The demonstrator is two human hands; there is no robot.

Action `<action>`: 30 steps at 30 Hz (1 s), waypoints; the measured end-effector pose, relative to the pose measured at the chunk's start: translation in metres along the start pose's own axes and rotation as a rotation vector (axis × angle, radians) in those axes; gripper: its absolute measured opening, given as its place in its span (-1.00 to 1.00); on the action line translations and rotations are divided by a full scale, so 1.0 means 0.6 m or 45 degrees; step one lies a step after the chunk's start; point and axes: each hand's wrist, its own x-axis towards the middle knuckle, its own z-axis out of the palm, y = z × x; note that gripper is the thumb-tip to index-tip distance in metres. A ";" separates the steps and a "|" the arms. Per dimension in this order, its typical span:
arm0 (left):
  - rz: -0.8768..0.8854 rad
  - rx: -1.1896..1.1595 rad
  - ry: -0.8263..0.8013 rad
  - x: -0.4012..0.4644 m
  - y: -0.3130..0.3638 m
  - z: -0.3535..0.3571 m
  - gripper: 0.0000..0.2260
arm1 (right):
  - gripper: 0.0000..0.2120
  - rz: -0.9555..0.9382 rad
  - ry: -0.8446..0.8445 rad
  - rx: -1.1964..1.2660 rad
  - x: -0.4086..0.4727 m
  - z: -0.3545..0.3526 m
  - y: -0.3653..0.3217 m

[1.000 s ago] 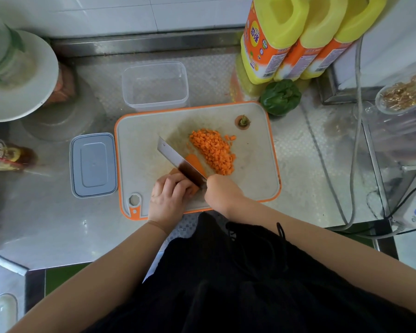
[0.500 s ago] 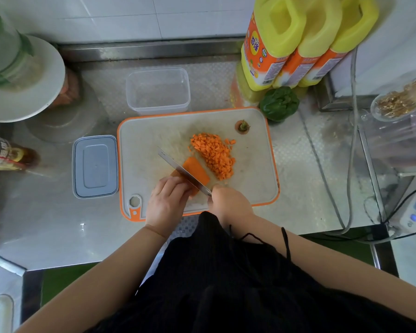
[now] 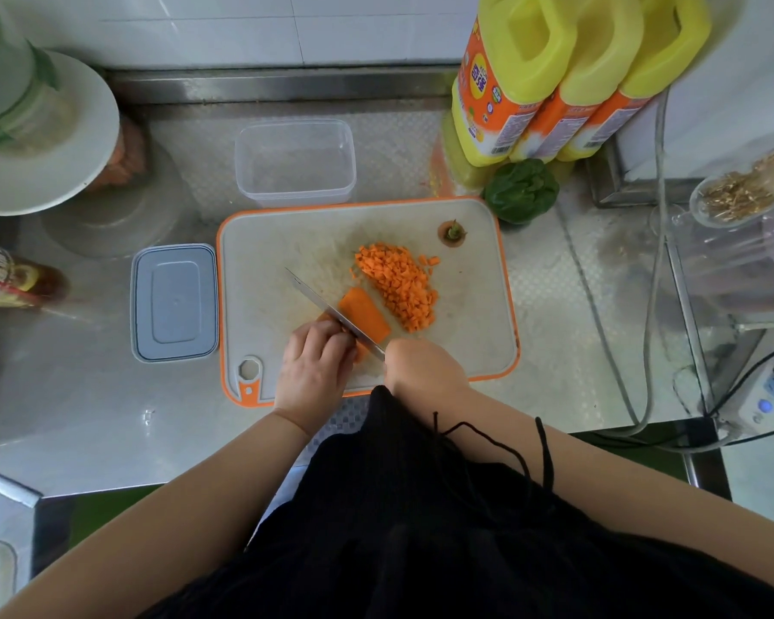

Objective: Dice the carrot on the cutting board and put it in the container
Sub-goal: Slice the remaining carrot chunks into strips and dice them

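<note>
1. Right now the left hand [image 3: 314, 367] curls its fingers over the uncut carrot piece [image 3: 363, 315], pinning it to the cutting board [image 3: 474, 314]
2. The right hand [image 3: 421, 367] grips the knife [image 3: 331, 311], whose blade lies across that piece
3. Diced carrot [image 3: 398, 283] is heaped just right of the blade
4. The clear container [image 3: 296, 162] stands behind the board, its lid [image 3: 174, 302] to the left
</note>
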 end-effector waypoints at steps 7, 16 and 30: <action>0.059 -0.001 0.044 -0.011 -0.014 0.023 -0.88 | -0.78 -0.032 0.067 -0.015 0.009 -0.013 -0.031; 0.063 0.018 0.060 -0.009 -0.011 0.018 -0.92 | -0.88 -0.018 0.041 0.010 0.025 -0.014 -0.026; 0.104 -0.001 0.071 -0.006 -0.013 0.018 -0.85 | -0.85 0.052 0.022 0.022 0.031 0.022 -0.008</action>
